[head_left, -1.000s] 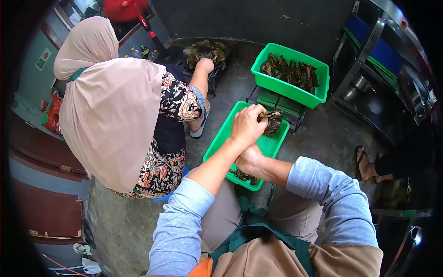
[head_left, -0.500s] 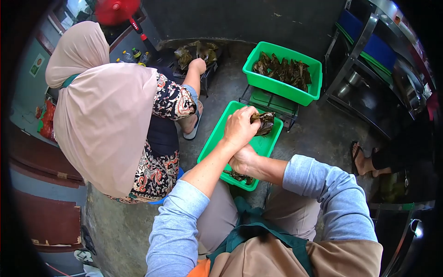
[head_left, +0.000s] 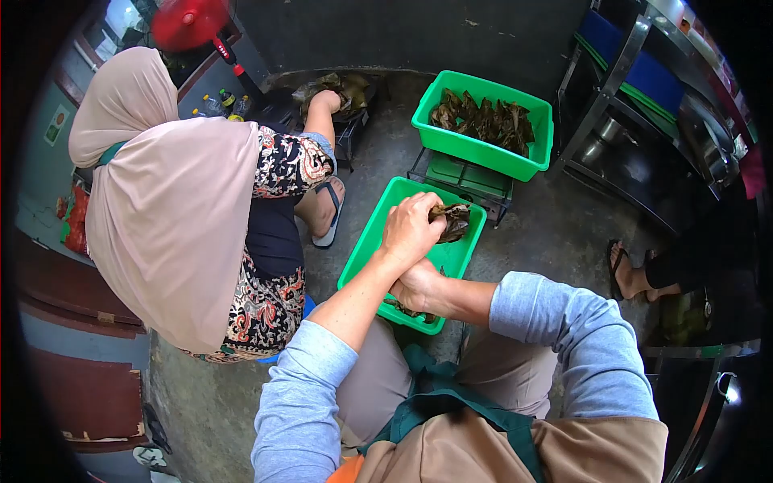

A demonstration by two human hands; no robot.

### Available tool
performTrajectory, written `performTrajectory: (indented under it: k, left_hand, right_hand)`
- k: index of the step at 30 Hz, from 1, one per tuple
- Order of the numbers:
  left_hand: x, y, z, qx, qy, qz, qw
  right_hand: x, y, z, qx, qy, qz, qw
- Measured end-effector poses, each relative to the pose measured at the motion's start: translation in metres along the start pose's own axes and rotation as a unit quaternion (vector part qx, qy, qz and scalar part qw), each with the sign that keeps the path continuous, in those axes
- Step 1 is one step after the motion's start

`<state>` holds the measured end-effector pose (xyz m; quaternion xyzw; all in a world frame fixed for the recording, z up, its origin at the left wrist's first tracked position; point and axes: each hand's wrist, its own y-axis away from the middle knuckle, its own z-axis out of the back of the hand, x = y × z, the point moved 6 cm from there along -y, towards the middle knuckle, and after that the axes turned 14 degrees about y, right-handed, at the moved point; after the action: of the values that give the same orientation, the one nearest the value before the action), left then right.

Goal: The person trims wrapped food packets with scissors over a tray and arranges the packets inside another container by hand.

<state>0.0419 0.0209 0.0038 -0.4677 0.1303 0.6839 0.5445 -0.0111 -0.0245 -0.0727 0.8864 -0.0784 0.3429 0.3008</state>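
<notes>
My left hand (head_left: 412,228) is closed on a brown leaf-wrapped parcel (head_left: 455,223) above the lower green tub (head_left: 460,256). Its fingers curl over the near end of the dark, crinkled leaf. Tucked beneath my left wrist, my right hand (head_left: 419,287) has its fingers hidden, so whether it grips anything does not show. A few brown leaf pieces (head_left: 400,307) lie in the near end of that tub, partly behind my right hand. In the upper green tub (head_left: 483,153), several more brown leaf parcels (head_left: 483,121) stand side by side.
A co-worker (head_left: 173,209) sits at left, one hand (head_left: 327,101) at leaf parcels on a low stove-like stand (head_left: 345,133). A black metal stand (head_left: 491,191) is by the tubs. Steel shelving (head_left: 604,105) and another person's foot (head_left: 632,274) are at right; a red fan (head_left: 189,22) stands behind.
The whole view has shifted slightly. My left hand keeps hold of the parcel over the tub, with my right hand still under its wrist. The co-worker's hand stays at the stand.
</notes>
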Motion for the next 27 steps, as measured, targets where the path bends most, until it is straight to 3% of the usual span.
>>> performTrajectory:
  k: [12, 15, 27]
  left_hand:
    - [-0.005, -0.003, -0.002, 0.016, -0.007, -0.013, 1.0]
    - [-0.006, 0.003, -0.004, 0.024, -0.007, 0.0, 1.0]
    - [-0.007, 0.005, -0.001, 0.013, -0.003, -0.013, 1.0]
  right_hand:
    - [0.0, 0.006, -0.001, 0.004, -0.012, -0.002, 1.0]
    - [-0.006, -0.003, 0.004, 0.059, 0.011, 0.002, 0.998]
    - [-0.002, 0.009, -0.004, 0.041, 0.0, -0.009, 0.999]
